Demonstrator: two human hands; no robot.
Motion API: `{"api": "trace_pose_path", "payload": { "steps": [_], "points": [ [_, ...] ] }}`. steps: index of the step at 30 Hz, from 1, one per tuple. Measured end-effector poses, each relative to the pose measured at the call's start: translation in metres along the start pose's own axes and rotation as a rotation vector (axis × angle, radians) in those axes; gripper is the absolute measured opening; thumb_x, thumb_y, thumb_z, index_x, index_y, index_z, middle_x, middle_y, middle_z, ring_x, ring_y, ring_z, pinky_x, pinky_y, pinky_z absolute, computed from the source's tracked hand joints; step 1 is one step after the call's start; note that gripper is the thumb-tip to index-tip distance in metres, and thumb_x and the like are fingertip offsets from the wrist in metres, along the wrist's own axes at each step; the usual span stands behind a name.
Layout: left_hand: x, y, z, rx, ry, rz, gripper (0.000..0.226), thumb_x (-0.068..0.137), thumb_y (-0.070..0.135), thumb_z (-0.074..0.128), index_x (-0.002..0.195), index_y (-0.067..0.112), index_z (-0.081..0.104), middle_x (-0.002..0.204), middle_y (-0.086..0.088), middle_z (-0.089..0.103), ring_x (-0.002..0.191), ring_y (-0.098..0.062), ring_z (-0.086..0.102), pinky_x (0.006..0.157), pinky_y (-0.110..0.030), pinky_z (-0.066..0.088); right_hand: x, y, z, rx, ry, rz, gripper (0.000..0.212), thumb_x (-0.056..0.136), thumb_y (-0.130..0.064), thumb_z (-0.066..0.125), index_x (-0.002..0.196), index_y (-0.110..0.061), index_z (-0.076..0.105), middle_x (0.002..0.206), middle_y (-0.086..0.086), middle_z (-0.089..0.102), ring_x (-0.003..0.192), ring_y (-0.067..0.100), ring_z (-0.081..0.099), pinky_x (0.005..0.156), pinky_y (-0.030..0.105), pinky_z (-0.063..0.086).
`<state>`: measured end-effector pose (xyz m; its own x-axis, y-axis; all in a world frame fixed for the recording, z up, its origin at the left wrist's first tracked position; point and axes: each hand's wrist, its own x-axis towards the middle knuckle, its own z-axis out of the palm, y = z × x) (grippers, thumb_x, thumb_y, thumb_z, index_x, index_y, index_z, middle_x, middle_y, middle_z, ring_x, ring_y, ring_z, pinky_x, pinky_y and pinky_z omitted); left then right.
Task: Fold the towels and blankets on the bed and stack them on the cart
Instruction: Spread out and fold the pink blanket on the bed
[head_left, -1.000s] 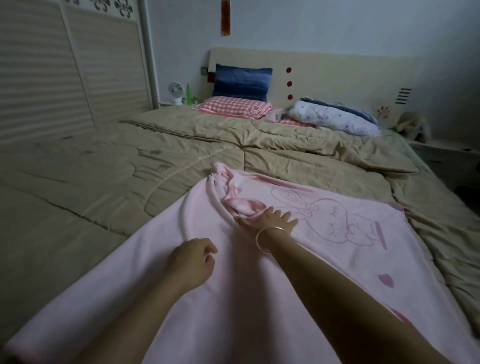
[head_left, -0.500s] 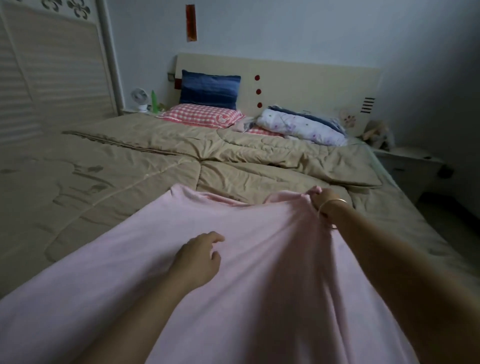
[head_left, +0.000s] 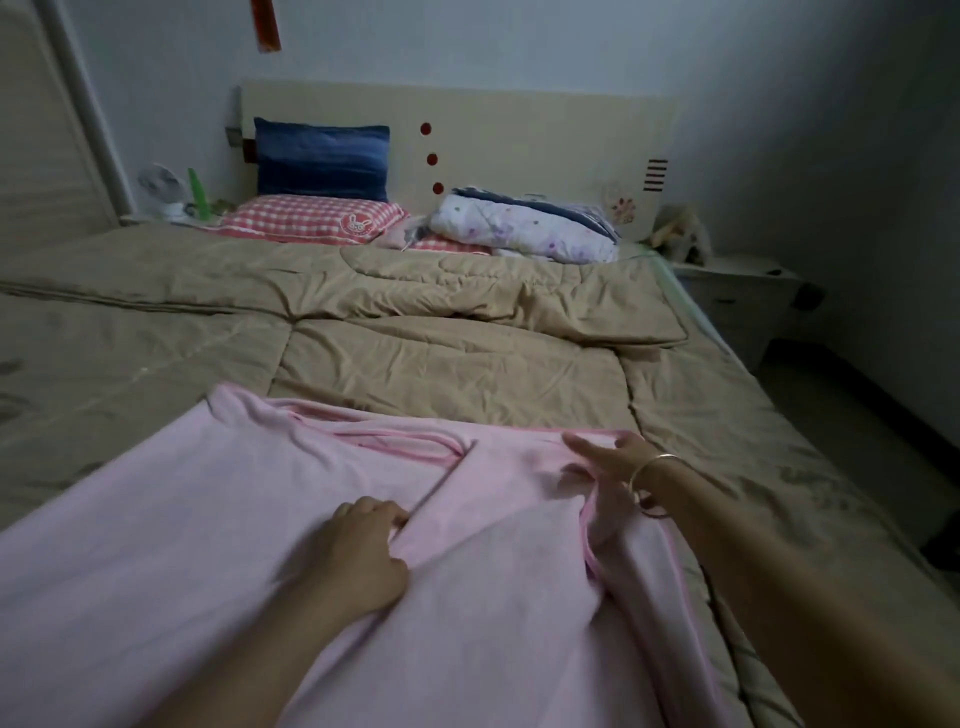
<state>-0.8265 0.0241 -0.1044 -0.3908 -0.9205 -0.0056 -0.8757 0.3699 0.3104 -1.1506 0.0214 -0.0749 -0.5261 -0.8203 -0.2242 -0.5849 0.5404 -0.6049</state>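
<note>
Where the view begins at the near edge of the bed, the pink blanket lies spread across the tan quilt, covering the foreground from the left border to past the middle. Its upper layer is doubled over, so that a darker pink trimmed edge shows along the far side and runs down the right side. The left hand rests on the middle of the blanket with fingers curled, pinching a raised fold of the pink cloth between thumb and fingers. The right hand sits farther out, at the far right corner of the blanket, with fingers stretched out and loosely spread against the cloth; motion blur hides the exact contact. A thin bangle circles that wrist. Beyond the blanket, the quilt is rumpled and partly turned back. At the head of the bed lie a red checked pillow, a blue pillow standing behind it, and a rolled floral quilt to the right. All three lie against the pale headboard. A nightstand stands beside the bed on the right.
</note>
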Motion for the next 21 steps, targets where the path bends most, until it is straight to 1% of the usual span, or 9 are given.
{"api": "trace_pose_path", "payload": {
  "steps": [1,2,4,6,9,12,14,17,21],
  "points": [
    [0.006,0.004,0.001,0.005,-0.01,0.005,0.049,0.078,0.023,0.055,0.127,0.028,0.052,0.129,0.004,0.051,0.118,-0.019,0.048,0.097,-0.028,0.04,0.002,0.002,0.007,-0.028,0.004,0.0,0.118,0.031,-0.092,0.065,0.119,-0.014,0.059,0.11,0.008,0.065,0.1,0.023,0.063,0.086,0.031,0.053],
    [0.012,0.008,0.0,0.013,-0.01,0.01,0.049,0.078,0.021,0.054,0.127,0.027,0.052,0.129,0.004,0.051,0.118,-0.019,0.047,0.098,-0.029,0.04,0.003,0.002,0.016,-0.104,-0.04,0.003,0.126,0.037,-0.083,0.073,0.136,-0.01,0.044,0.126,0.012,0.057,0.115,0.028,0.057,0.097,0.036,0.047],
    [0.025,0.019,0.001,0.027,0.014,0.024,0.049,0.08,0.017,0.052,0.128,0.026,0.051,0.13,0.004,0.05,0.12,-0.019,0.046,0.099,-0.03,0.04,0.0,0.001,0.025,-0.322,-0.034,-0.01,0.105,0.068,-0.058,0.074,0.145,-0.008,0.024,0.14,0.017,0.044,0.128,0.032,0.045,0.104,0.04,0.041],
    [0.039,0.029,0.002,0.041,0.05,0.049,0.046,0.083,0.014,0.05,0.128,0.026,0.05,0.131,0.004,0.049,0.122,-0.019,0.045,0.1,-0.03,0.038,0.001,0.003,0.019,-0.469,0.125,-0.059,0.077,0.081,-0.048,0.066,0.14,-0.008,0.035,0.138,0.016,0.047,0.127,0.032,0.047,0.101,0.037,0.043],
    [0.057,0.037,0.001,0.082,0.072,0.083,0.044,0.09,0.012,0.044,0.132,0.027,0.047,0.137,0.006,0.047,0.127,-0.018,0.043,0.102,-0.028,0.035,0.012,0.017,-0.004,-0.444,0.255,-0.054,0.045,0.094,-0.04,0.051,0.128,-0.01,0.055,0.132,0.014,0.056,0.122,0.03,0.053,0.096,0.033,0.042],
    [0.078,0.036,0.004,0.099,0.068,0.122,0.047,0.094,0.016,0.043,0.14,0.025,0.041,0.144,0.007,0.044,0.131,-0.015,0.042,0.106,-0.027,0.032,0.032,0.046,-0.015,-0.26,0.293,-0.028,0.033,0.096,-0.032,0.049,0.108,-0.01,0.07,0.114,0.02,0.065,0.108,0.034,0.06,0.086,0.033,0.046],
    [0.093,0.034,0.007,0.081,0.066,0.165,0.046,0.095,0.022,0.046,0.14,0.026,0.04,0.142,0.008,0.047,0.131,-0.014,0.043,0.105,-0.027,0.033,0.045,0.067,-0.011,0.028,0.297,-0.034,0.032,0.092,-0.028,0.058,0.102,-0.001,0.071,0.102,0.023,0.069,0.096,0.034,0.063,0.077,0.034,0.045],
    [0.113,0.035,0.011,-0.011,0.026,0.223,0.054,0.09,0.033,0.055,0.142,0.024,0.041,0.136,0.012,0.052,0.129,-0.012,0.046,0.106,-0.029,0.035,0.055,0.088,-0.002,0.391,0.285,-0.041,0.03,0.091,-0.02,0.063,0.104,0.007,0.069,0.093,0.014,0.069,0.084,0.019,0.058,0.065,0.03,0.04],
    [0.142,0.042,0.018,-0.172,-0.017,0.191,0.043,0.083,0.034,0.062,0.125,0.027,0.057,0.108,0.02,0.066,0.106,-0.008,0.059,0.101,-0.031,0.044,0.069,0.106,0.011,0.504,0.272,-0.098,0.03,0.091,-0.018,0.063,0.112,0.003,0.067,0.093,0.007,0.066,0.09,0.018,0.059,0.078,0.026,0.042]
  ]
}}
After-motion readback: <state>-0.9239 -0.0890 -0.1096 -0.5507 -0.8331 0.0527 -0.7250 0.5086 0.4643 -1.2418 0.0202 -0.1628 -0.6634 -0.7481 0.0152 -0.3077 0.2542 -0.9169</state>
